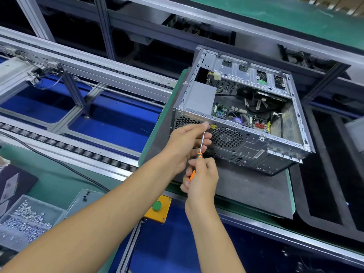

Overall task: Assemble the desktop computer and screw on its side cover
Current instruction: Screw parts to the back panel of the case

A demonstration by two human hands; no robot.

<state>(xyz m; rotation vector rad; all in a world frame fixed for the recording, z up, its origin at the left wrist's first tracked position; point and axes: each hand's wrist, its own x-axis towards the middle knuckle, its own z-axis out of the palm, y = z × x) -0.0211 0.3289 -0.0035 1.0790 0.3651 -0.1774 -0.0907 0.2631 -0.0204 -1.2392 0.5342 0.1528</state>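
Both hands on screwdriver (200, 149) | left fingers (204, 126) pinch shaft | right fingers (194, 161) grip handle

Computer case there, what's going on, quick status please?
Right hand grips orange screwdriver; left hand fingers steady its shaft. Tip at computer case rear panel. Side open, no cover on. Nothing blocking.

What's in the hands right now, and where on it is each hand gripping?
A screwdriver. The right hand grips its orange handle; the left hand pinches the metal shaft near the tip, at the computer case rear panel.
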